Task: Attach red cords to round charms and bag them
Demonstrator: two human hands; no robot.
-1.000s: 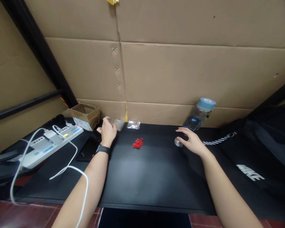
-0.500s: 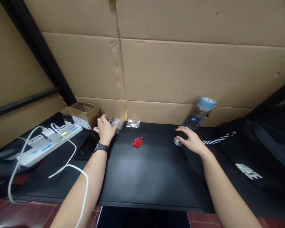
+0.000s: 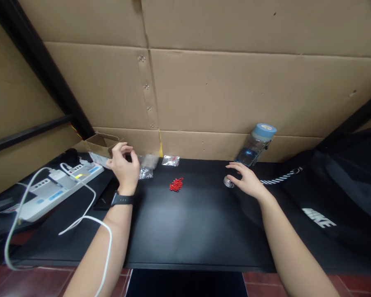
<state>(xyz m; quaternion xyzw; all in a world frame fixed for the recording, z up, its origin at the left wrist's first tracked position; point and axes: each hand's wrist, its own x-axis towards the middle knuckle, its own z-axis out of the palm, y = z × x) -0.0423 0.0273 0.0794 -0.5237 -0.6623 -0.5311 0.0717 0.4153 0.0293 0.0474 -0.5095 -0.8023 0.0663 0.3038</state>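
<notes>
Head view: small clear round piece (image 3: pixel 227 182) on the surface (image 3: pixel 198 231), right at my right hand's (image 3: pixel 246 181) thumb, fingers parted; no clear long axis. Red cord bundle (image 3: pixel 176 185) between hands. Left hand (image 3: pixel 125 170) curled near plastic bags (image 3: pixel 150 161), can't tell if gripping. Open cardboard box (image 3: pixel 95 149) beside it, contents unclear.

You're at a compact desk nook, its exact kind unclear; tan cardboard panels (image 3: pixel 235 90) wall in your black flat desktop (image 3: pixel 198 231); a white plastic power strip (image 3: pixel 62 192) lies on it; dark red tiles (image 3: pixel 262 284) floor it.
</notes>
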